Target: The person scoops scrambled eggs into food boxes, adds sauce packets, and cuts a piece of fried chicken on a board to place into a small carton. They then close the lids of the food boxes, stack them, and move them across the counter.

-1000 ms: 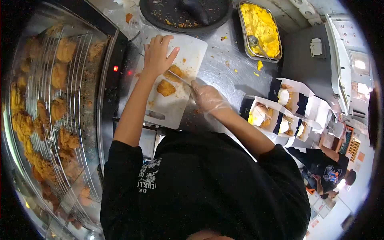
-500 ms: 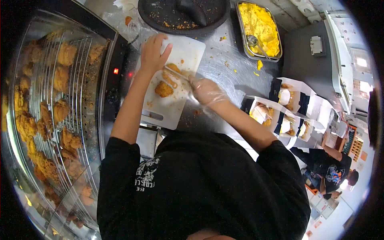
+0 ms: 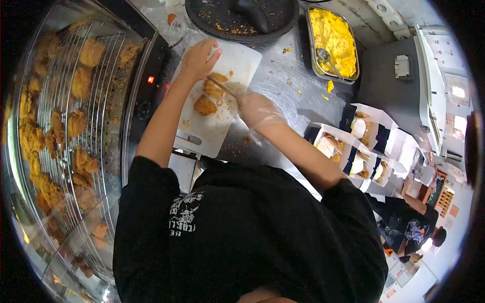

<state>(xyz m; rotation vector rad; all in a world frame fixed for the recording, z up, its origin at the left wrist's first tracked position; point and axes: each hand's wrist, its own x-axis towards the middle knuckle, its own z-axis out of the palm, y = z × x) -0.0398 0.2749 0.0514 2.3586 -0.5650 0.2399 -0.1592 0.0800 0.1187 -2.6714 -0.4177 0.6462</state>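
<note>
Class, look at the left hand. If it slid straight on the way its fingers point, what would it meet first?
The left hand would probably meet the near rim of the black round pan, though their relative heights are unclear.

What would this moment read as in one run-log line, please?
left hand: over cutting board; right hand: gloved, gripping knife; fried pieces: on board; boxes: open

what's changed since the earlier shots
The knife has moved across the far chicken piece, away from the body, in the gloved right hand. That piece now shows more separate slices on the near side of the blade. Nothing was newly grabbed or let go. The near piece, board, tray and boxes stayed put; the left hand is still by the knife's far end.
</note>
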